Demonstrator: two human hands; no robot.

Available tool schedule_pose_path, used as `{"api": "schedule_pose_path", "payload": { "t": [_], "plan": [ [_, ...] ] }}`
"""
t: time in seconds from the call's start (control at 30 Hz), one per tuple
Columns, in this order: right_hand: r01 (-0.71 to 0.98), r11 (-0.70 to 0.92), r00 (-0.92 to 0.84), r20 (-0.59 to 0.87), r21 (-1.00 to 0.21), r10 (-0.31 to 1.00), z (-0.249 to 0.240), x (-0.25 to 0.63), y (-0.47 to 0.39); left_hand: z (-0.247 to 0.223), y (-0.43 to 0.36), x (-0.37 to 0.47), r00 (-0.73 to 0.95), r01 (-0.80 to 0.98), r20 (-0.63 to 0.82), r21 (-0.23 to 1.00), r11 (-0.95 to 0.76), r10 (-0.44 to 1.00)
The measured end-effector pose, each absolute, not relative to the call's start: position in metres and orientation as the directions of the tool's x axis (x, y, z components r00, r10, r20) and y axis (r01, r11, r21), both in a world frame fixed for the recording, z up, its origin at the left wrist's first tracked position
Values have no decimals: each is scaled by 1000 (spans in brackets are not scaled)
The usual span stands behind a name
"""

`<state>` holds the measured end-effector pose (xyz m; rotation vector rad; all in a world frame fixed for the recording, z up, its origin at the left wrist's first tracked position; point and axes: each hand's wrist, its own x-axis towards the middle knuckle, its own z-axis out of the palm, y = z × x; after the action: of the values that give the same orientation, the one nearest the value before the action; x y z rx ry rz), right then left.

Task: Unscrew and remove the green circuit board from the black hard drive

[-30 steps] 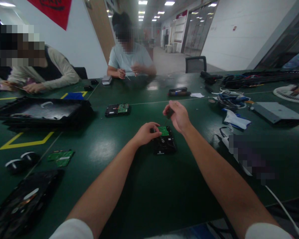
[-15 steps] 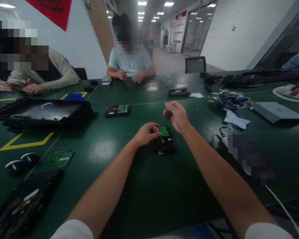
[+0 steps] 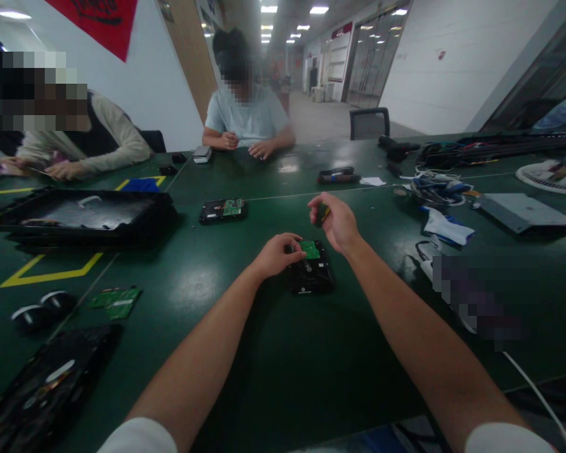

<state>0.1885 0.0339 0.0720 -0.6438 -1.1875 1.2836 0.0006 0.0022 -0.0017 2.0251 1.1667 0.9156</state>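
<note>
On the green table in front of me lies a black hard drive with a green circuit board on its upper face. My left hand grips the drive's left side, its thumb and fingers reaching over the board's edge. Above the far end of the drive, my right hand is closed around the dark and yellow handle of a screwdriver. The screwdriver's thin shaft points down toward the board; its tip is too faint to make out.
A second hard drive lies further off, left of centre. Black trays, a loose circuit board and a larger black drive are at left. Gloves and a metal box lie right. Two people sit across the table.
The screwdriver handle has turned slightly in my right hand, and those fingers have shifted a little. My left hand and the hard drive stay in place.
</note>
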Motion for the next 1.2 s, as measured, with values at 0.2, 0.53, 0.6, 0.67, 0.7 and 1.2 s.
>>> {"api": "schedule_pose_path", "payload": {
  "t": [0.2,0.53,0.6,0.67,0.7,1.2],
  "plan": [
    [-371,245,-133,312,-896,941,71,187,33,-2,2,0,369,471,250,780,-412,895],
    [-384,215,-162,295,-898,942,74,188,31,3,0,1,370,478,232,783,-399,900],
    [-380,213,-151,288,-900,946,74,187,31,5,-1,1,369,487,226,779,-394,902],
    [-357,220,-138,284,-908,949,74,187,32,7,-2,1,375,487,222,779,-395,900],
    [-344,225,-129,283,-911,950,73,187,33,7,-2,1,376,486,221,780,-394,900],
    [-341,225,-161,292,-913,943,74,190,33,6,-3,0,382,482,219,782,-396,898]
  ]
}}
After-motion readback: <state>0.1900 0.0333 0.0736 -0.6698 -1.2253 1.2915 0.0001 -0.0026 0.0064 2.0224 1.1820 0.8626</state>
